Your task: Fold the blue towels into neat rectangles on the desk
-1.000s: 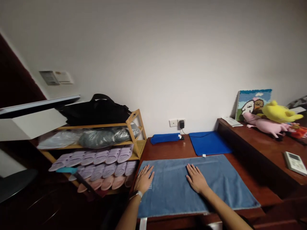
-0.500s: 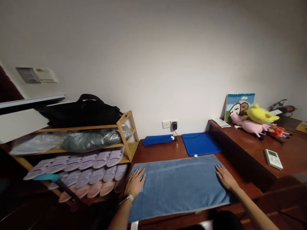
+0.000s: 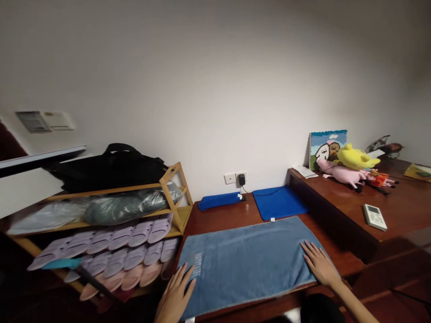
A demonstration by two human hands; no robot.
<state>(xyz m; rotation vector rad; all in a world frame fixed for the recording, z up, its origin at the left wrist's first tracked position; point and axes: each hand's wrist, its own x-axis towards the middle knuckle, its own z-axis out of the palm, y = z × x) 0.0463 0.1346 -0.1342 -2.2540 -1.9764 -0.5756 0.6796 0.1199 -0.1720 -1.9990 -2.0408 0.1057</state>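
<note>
A grey-blue towel (image 3: 249, 260) lies spread on the brown wooden table, with pale lettering near its left end. My left hand (image 3: 177, 289) rests on the towel's near left corner, fingers extended. On the towel's right end my right hand (image 3: 319, 264) lies flat with its fingers spread, and small wrinkles show beside it. Behind the towel are a folded bright blue cloth (image 3: 220, 201) and a flat bright blue cloth (image 3: 279, 202) with a white tag.
To the left stands a wooden rack (image 3: 183, 215) with several slippers (image 3: 121, 235) and a black bag (image 3: 111, 170) on top. A raised brown surface at right holds plush toys (image 3: 357, 157), a picture (image 3: 328, 143) and a white remote (image 3: 375, 217). A black plug (image 3: 241, 179) sits in the wall socket.
My right hand has slid from the towel's middle to its right end. My left hand has moved down toward the near left corner, uncovering the lettering. The view has turned right.
</note>
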